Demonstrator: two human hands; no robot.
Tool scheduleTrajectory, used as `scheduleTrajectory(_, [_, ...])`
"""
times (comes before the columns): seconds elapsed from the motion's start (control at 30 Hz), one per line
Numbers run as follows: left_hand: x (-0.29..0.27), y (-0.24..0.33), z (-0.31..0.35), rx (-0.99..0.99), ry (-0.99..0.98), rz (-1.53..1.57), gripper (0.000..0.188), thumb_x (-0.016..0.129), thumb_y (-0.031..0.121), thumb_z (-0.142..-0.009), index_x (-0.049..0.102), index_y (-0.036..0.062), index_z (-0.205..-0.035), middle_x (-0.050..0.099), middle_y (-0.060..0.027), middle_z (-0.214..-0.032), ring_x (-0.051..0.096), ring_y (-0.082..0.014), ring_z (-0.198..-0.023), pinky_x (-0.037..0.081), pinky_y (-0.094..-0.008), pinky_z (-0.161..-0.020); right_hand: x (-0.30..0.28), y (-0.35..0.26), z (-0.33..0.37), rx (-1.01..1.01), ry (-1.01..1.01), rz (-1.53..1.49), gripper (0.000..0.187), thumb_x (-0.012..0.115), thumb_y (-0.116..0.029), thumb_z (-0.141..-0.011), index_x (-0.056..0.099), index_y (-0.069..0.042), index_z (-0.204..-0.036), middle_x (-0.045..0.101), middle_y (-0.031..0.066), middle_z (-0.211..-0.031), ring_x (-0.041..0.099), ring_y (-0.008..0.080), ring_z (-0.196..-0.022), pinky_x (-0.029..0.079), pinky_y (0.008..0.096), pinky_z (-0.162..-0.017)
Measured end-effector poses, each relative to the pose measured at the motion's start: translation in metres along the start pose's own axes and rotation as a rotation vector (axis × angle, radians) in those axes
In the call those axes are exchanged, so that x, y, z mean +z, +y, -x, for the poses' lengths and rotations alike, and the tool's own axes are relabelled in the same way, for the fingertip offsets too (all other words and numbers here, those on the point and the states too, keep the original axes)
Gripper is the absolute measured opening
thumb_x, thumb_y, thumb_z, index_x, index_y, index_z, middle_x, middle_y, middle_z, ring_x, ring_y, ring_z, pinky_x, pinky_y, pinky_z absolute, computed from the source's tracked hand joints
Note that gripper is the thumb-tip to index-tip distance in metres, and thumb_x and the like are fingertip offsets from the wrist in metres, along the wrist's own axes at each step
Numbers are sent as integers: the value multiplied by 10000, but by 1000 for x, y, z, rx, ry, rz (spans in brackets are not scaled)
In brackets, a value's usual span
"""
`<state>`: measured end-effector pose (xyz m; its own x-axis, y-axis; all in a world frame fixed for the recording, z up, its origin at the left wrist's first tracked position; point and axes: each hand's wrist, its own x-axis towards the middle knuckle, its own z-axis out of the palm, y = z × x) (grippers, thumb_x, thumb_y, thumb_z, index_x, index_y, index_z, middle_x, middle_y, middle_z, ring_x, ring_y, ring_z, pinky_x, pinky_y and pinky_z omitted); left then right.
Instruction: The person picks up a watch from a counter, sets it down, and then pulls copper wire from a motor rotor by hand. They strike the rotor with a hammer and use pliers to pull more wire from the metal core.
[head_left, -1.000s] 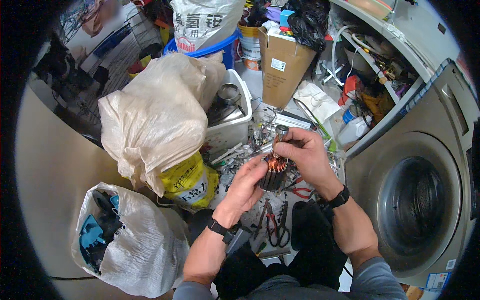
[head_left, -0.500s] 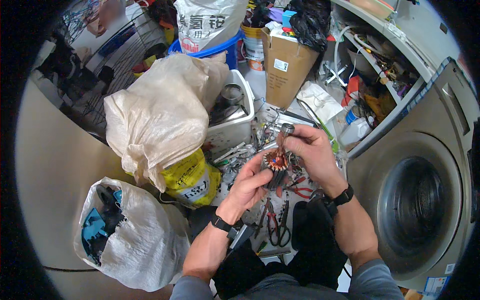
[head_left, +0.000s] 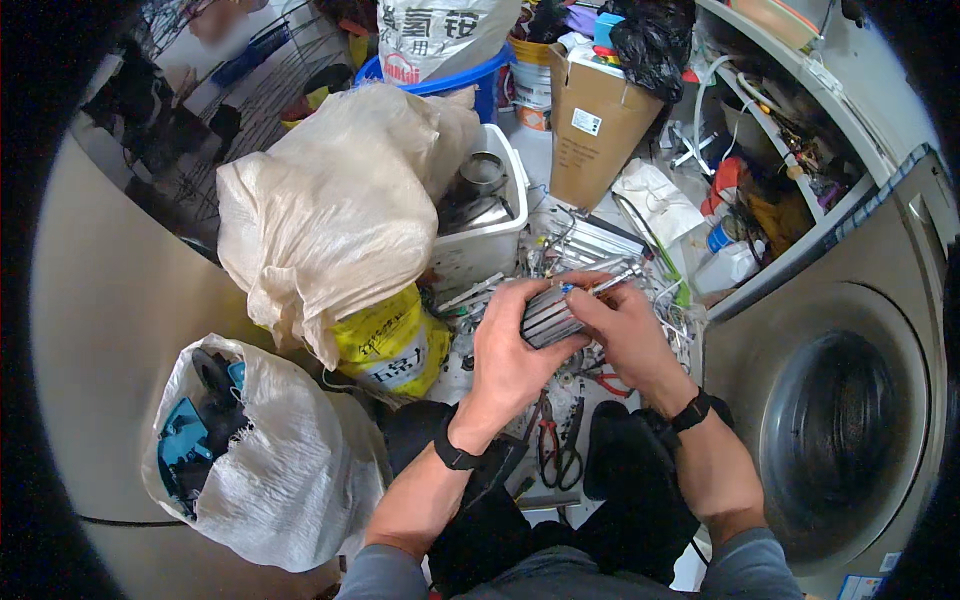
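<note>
Left of a metallic-grey washing machine (head_left: 735, 365), a grey, grooved, cylindrical metal rotor (head_left: 547, 318) with a silvery shaft (head_left: 617, 277) has been tipped sideways, grasped by the fingers of the left hand (head_left: 507, 352) and, near the shaft, the right hand (head_left: 636, 335), suggesting a fresh grip.

Nearer to you than the one cardboard box (head_left: 600, 135) you have two hands, left hand (head_left: 508, 355) and right hand (head_left: 632, 338), one slotted motor armature (head_left: 550, 318) and two black wristbands (head_left: 458, 458), one per wrist. Left of the box you can count one blue tub (head_left: 487, 90), one white plastic bin (head_left: 512, 215), one yellow bag (head_left: 395, 345) and three sacks: a printed white sack (head_left: 440, 38), a beige sack (head_left: 330, 200) and a white woven sack (head_left: 300, 470). On top of the box, you see one black plastic bag (head_left: 652, 48); to its right, one front-loading washing machine (head_left: 845, 415).
</note>
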<state>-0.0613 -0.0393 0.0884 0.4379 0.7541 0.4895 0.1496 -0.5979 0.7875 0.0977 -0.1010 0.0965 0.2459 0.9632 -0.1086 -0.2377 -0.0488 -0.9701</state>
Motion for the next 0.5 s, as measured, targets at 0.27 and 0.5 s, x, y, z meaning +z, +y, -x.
scheduleTrajectory(0.27, [-14,2,-3,-373,-44,615,664,851,-59,-716,571,7,-1315,673,-90,-1205,654,-177,-1084,533,-323,-970,1,4,0,-142,75,-88,338,680,-98,-950,668,24,-1265,704,82,-1133,643,140,-1022,515,303,-926])
scheduleTrajectory(0.5, [-22,5,0,-381,-16,637,509,805,14,-820,610,1,-1289,693,-73,-1161,654,-153,-1057,531,-302,-939,7,7,-1,-238,38,-120,370,695,-72,-925,661,28,-1279,707,74,-1154,644,147,-1040,504,316,-964])
